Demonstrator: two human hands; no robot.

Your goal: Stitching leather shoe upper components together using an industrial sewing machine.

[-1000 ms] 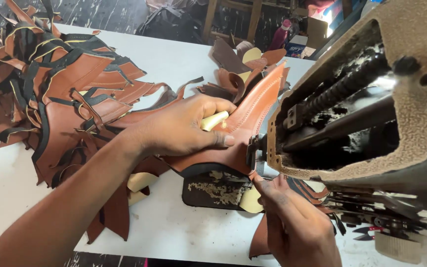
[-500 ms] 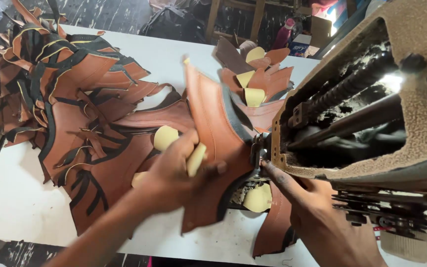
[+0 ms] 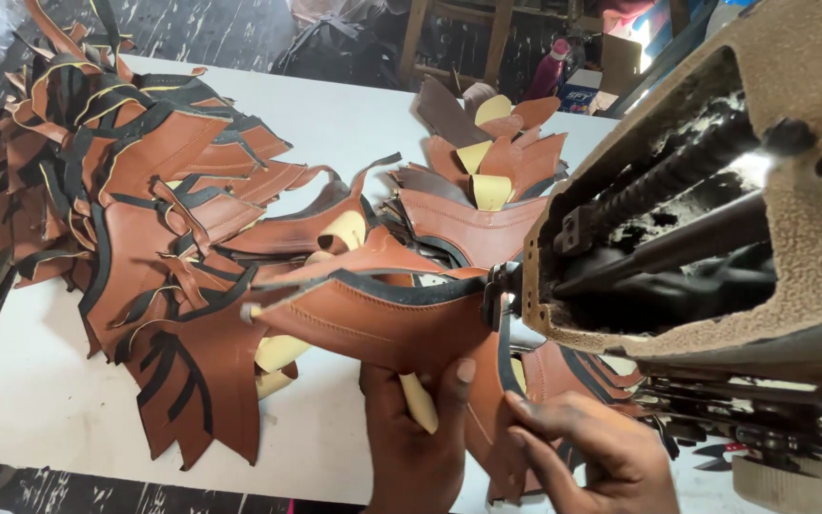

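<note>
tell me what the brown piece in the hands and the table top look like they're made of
Brown piece: probably leather or a leather-like sheet, smooth with a slight sheen, showing a stitched line, a black bound edge and a pale yellow lining. Table top: a white, matt, flat surface, possibly laminate or painted board; the look leaves it open.

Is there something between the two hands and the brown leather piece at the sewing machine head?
Nothing visible stands between them. The left hand already grips the brown leather piece from below, and the right hand touches its lower edge beside the machine head. The piece's right end already meets the machine's foot.
</note>
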